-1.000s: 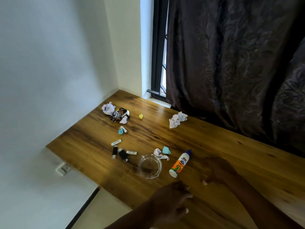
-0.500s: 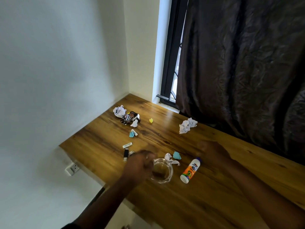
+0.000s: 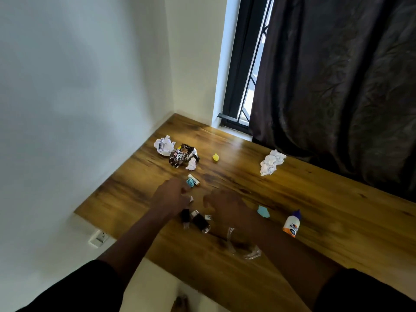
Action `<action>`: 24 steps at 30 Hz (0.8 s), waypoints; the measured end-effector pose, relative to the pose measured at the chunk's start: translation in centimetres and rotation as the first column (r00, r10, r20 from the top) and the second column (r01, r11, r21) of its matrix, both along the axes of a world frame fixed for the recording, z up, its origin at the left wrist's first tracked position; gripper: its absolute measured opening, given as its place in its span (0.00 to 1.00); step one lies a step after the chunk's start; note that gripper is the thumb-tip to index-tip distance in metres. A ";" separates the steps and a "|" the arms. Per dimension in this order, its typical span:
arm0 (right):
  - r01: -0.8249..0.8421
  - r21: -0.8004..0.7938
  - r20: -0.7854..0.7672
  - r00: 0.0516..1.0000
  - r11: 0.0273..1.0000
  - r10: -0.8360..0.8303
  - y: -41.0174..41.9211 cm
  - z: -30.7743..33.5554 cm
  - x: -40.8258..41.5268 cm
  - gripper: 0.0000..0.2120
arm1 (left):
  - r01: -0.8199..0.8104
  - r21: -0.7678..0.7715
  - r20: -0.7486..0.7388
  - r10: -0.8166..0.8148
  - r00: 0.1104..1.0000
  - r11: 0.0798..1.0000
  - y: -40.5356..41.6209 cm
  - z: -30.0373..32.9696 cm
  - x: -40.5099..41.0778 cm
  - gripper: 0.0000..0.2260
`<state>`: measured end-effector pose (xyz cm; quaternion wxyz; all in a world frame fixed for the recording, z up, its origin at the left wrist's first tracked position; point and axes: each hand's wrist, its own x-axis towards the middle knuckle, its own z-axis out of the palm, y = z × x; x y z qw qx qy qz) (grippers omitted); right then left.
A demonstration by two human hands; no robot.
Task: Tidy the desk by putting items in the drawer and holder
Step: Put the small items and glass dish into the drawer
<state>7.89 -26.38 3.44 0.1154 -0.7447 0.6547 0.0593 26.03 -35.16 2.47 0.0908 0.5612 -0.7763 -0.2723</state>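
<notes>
We are reaching both hands over the wooden surface [image 3: 315,210]. Our left hand [image 3: 172,195] is curling its fingers around a small white piece; we cannot tell exactly what it is. Our right hand [image 3: 225,204] is hovering loosely curled, holding nothing. Just below the left hand, two black items [image 3: 195,219] are lying; the glass holder [image 3: 244,247] is sitting under the right forearm, the glue bottle [image 3: 292,224] to its right.

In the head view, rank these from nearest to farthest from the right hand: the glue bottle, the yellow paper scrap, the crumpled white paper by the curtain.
Measured from the right hand:
1. Yellow paper scrap, beyond the hand, toward the window.
2. Glue bottle, off to its right, lying near the desk's front.
3. Crumpled white paper, far right at the back, beside the curtain.
The first two are close; the third is clearly farthest.
</notes>
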 end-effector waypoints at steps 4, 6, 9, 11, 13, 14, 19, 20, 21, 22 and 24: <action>0.015 0.052 0.010 1.000 0.999 -0.015 -0.1 -0.4 0.5 0.08 | 0.070 0.004 0.067 -0.070 0.995 0.998 -0.8 -0.8 -0.2 0.13; 0.031 0.063 0.016 0.999 0.997 -0.032 -0.3 -0.5 0.6 0.08 | 0.096 0.000 0.090 -0.096 0.991 0.995 -1.0 -1.2 -0.3 0.10; 0.085 0.078 0.025 0.996 0.993 -0.087 -1.0 -0.3 0.4 0.09 | 0.101 0.010 0.110 -0.102 0.989 0.995 -1.3 -1.2 -0.5 0.09; 0.126 0.097 0.036 0.991 0.987 -0.130 -1.4 -0.2 0.2 0.13 | 0.110 0.037 0.111 -0.113 0.987 0.993 -1.5 -1.4 -0.5 0.10; 0.199 0.079 0.128 0.970 0.977 -0.208 -1.8 -0.3 -0.1 0.12 | 0.113 0.052 0.090 -0.117 0.989 0.992 -1.8 -1.4 -0.5 0.10; 0.244 0.060 0.181 0.951 0.968 -0.250 -2.0 -0.3 -0.2 0.11 | 0.109 0.044 0.065 -0.112 0.992 0.993 -2.0 -1.4 -0.5 0.10; 0.516 -0.004 0.512 0.737 0.857 -0.441 -3.8 0.8 0.6 0.04 | -0.027 0.369 -0.434 0.198 0.879 0.929 -2.2 -1.0 -1.0 0.05; 0.554 0.002 0.571 0.683 0.832 -0.456 -4.2 1.2 1.0 0.05 | -0.022 0.543 -0.532 0.364 0.764 0.840 -2.0 -0.8 -1.0 0.06; 0.573 0.007 0.614 0.645 0.819 -0.456 -4.6 1.4 1.4 0.05 | 0.018 0.684 -0.572 0.520 0.635 0.729 -1.9 -0.5 -1.1 0.08; 0.580 0.013 0.643 0.619 0.814 -0.452 -5.0 1.5 1.9 0.06 | 0.063 0.776 -0.564 0.644 0.517 0.628 -1.9 -0.3 -1.0 0.09; 0.564 0.013 0.676 0.604 0.826 -0.423 -5.5 1.6 3.2 0.07 | 0.127 0.870 -0.491 0.808 0.326 0.477 -1.8 0.3 -1.1 0.10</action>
